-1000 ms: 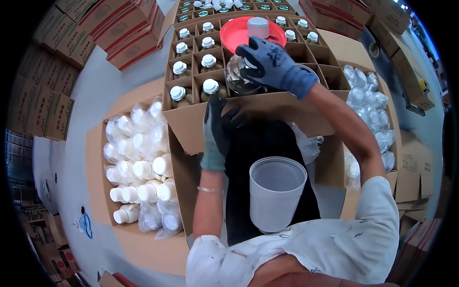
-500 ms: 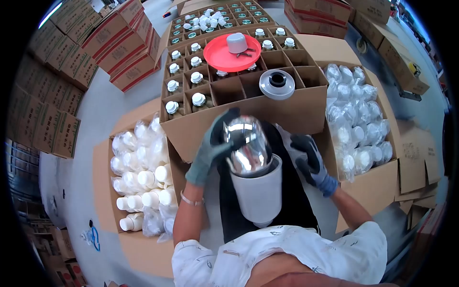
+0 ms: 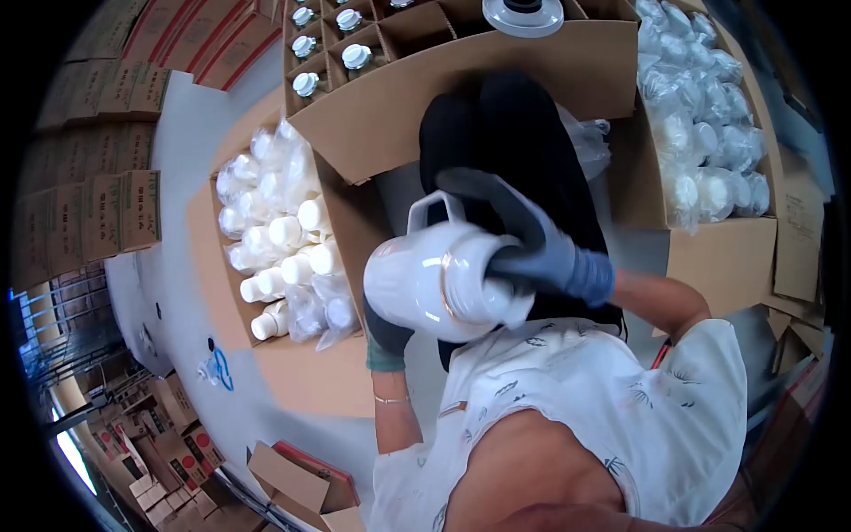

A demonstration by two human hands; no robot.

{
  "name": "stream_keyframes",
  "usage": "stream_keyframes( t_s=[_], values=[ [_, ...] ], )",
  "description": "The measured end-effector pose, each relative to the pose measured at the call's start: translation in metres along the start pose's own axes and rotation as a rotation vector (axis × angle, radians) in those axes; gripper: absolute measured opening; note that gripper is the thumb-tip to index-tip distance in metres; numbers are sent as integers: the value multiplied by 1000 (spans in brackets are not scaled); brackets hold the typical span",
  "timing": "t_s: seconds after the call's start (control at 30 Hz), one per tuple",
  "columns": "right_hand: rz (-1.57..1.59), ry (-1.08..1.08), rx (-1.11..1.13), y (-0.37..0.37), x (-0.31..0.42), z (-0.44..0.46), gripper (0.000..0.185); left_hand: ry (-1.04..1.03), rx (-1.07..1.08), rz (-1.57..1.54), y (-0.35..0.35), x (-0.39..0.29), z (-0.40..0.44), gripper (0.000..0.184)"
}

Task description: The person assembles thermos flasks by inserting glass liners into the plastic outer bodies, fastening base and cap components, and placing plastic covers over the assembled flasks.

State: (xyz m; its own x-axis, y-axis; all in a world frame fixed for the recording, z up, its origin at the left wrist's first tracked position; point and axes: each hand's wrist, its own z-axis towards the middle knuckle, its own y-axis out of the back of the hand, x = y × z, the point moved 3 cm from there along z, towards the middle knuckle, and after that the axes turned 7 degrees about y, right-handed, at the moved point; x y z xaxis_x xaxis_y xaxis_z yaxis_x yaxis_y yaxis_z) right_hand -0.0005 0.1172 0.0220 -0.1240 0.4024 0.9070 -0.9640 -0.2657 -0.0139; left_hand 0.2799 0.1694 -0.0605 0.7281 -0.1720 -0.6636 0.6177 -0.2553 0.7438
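A pale grey jug-like flask body [image 3: 417, 279] with a looped handle lies tilted on its side above my lap, its open mouth toward the right. My left hand [image 3: 387, 335], in a grey-green glove, is wrapped round its base from below and behind, and most of its fingers are hidden. At the mouth is my right hand [image 3: 532, 244], in a blue-grey glove, with some fingers reaching in or against the rim. Motion smears that hand, and whether it grips anything there cannot be made out.
A divided carton [image 3: 461, 84] holding white-capped bottles stands ahead. On its edge rests a round clear-and-black part [image 3: 523, 16]. Cartons of bagged white parts stand at left [image 3: 284, 232] and right [image 3: 709, 146]. Stacked boxes [image 3: 89, 204] rise at far left.
The silvery liner no longer shows; the grey body has turned from upright onto its side. My left hand has moved to its base, my right to its mouth. The view has tilted down.
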Motion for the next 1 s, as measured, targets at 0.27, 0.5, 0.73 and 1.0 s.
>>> stream_keyframes(
  t_s=[0.27, 0.5, 0.73, 1.0],
  values=[
    [-28, 301, 143, 3, 17, 58, 83, 95, 46, -436, -26, 79, 15, 89],
    [-81, 416, 180, 20, 36, 86, 89, -145, -345, -39, -53, -5, 55, 74],
    [-224, 475, 213, 27, 63, 92, 89, -305, -149, 144, -48, 5, 94, 43],
    [-458, 373, -150, 45, 60, 94, 74, -101, -237, -85, -54, 6, 84, 41]
  ],
)
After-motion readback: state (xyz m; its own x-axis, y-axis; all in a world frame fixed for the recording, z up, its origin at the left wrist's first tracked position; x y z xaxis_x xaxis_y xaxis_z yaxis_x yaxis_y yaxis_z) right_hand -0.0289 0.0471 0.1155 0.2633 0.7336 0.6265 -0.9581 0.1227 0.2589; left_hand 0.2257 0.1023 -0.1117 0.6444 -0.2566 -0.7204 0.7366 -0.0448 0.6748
